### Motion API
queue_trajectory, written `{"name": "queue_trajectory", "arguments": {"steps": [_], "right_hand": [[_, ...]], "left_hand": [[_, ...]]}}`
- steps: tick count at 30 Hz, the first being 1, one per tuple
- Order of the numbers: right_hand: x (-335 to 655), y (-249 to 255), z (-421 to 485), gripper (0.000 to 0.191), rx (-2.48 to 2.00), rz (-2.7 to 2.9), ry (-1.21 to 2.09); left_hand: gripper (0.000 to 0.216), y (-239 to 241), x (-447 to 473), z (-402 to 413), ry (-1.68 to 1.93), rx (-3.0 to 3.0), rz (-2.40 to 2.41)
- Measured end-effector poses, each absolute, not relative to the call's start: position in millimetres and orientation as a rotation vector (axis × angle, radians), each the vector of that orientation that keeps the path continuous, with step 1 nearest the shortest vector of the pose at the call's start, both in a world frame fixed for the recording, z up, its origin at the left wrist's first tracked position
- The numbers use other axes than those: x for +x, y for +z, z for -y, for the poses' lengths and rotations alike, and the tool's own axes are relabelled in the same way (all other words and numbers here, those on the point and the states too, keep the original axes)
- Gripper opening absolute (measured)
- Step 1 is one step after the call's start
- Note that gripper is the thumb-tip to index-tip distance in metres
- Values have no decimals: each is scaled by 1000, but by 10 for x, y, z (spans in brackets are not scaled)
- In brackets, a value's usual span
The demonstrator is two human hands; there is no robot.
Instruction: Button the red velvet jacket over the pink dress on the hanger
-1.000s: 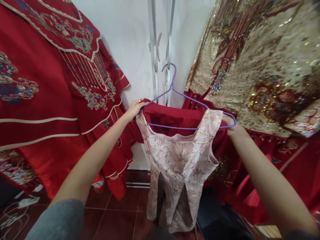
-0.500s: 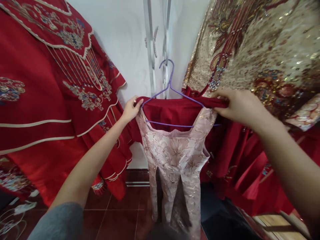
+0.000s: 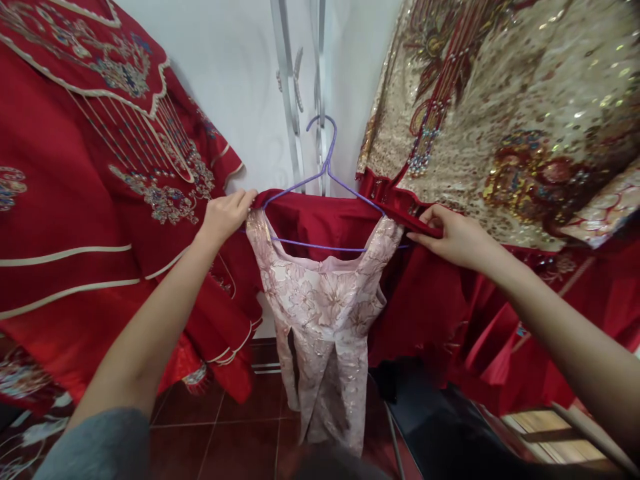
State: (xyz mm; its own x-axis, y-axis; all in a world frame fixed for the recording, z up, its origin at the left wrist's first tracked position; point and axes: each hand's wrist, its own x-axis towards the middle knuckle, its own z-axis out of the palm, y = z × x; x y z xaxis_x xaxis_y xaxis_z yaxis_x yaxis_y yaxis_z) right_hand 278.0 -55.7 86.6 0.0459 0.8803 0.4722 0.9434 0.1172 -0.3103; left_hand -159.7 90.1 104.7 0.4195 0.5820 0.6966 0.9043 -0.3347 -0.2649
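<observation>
A pale pink floral brocade dress (image 3: 320, 300) hangs by its straps from a purple wire hanger (image 3: 327, 163). Stretched across behind the hanger is a dark red garment (image 3: 325, 217). My left hand (image 3: 227, 215) is closed on the left end of the red garment's upper edge, beside the dress's left strap. To the right of the other strap, my right hand (image 3: 453, 237) pinches the opposite end between thumb and fingers. Most of the red garment is hidden by the dress, and my left fingertips are partly out of sight.
A red embroidered costume (image 3: 115, 173) with bead fringes hangs at left. On the right hang a gold sequined garment (image 3: 480, 127) and red skirts below it. Metal uprights (image 3: 287, 80) stand against the white wall. White cables (image 3: 30, 447) lie low at left, above dark red floor tiles (image 3: 245, 400).
The hanger and dress have shifted left in view, the dress's lower part swinging left. Both hands still hold the red garment; my left hand has moved left and turned its knuckles upward.
</observation>
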Motion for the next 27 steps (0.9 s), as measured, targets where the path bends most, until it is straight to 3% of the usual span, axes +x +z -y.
{"name": "queue_trajectory", "arguments": {"steps": [5, 11, 19, 23, 25, 27], "right_hand": [[2735, 805, 403, 39, -1481, 1737, 52], [2380, 796, 255, 21, -1313, 1695, -12], [1753, 870, 190, 19, -1110, 1653, 48], [1368, 874, 382, 21, -960, 1789, 193], [1313, 837, 472, 21, -921, 1821, 279], [1364, 767, 511, 21, -932, 1803, 375]], "left_hand": [[37, 1018, -1651, -706, -522, -2006, 1400], [34, 833, -1366, -310, -482, -1962, 1612], [10, 969, -906, 69, -1295, -2087, 1521], [17, 987, -481, 356, -1821, -2231, 1373], [16, 893, -321, 358, -1931, -2357, 1334], [15, 745, -254, 244, -1824, -2524, 1313]]}}
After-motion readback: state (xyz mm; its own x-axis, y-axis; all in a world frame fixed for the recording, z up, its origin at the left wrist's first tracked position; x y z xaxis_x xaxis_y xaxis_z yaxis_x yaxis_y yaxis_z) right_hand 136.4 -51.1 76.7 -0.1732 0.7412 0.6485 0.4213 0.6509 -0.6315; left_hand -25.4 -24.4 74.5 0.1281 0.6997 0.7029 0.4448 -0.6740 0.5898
